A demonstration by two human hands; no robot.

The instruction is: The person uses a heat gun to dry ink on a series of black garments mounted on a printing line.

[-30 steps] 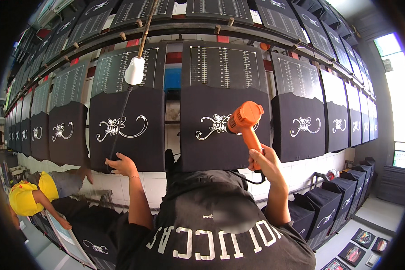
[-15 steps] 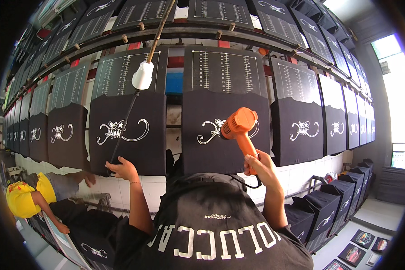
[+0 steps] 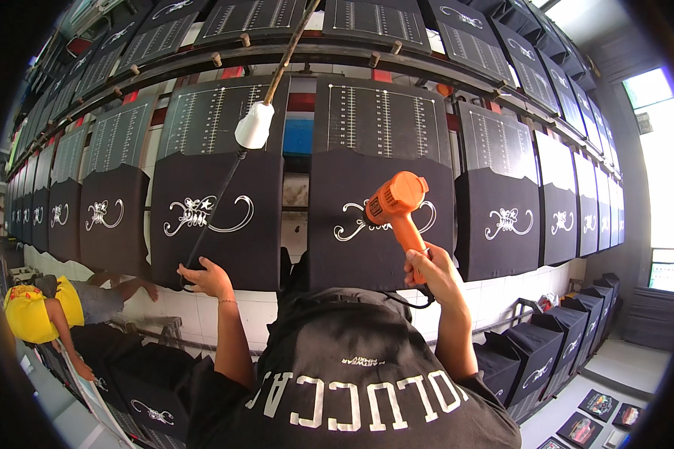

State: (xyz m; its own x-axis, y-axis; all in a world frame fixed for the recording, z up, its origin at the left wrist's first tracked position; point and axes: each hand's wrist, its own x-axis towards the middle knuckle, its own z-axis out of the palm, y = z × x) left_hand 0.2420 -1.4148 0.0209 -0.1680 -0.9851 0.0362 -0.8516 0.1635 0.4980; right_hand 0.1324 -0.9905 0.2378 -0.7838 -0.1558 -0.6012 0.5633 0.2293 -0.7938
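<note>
The fingers of the right hand (image 3: 429,267) are wrapped tight round the orange grip of a heat gun (image 3: 397,205), closed fully on it, with the wrist raised high and the nozzle end turned left toward the white printed ornament on a black shirt (image 3: 382,217) stretched flat over its board. The gun sits right of the scene's middle, in front of that shirt; whether its nozzle touches the cloth I cannot tell. It looks a rigid plastic tool, moderately weighty and top-heavy, so the grip low on the handle, where the hand has it, seems the sound place to hold; the nozzle end is likely hot and best left alone. A dark cable loops down below the wrist.

The left hand (image 3: 204,278) is curled, its fingers bent together at the lower edge of the neighbouring black shirt (image 3: 217,224) on the left, touching or pinching the hem; the exact pinch is hidden. That cloth looks soft and light, held taut by its board, and the fresh print is probably easy to smear, so the bare hem is the safer hold.

Above, a white socket (image 3: 254,126) hangs on a wooden stick, a black cord dropping from it toward the left hand. Further boards with shirts run left and right. At the near left a person in a yellow top (image 3: 36,310) bends low.
</note>
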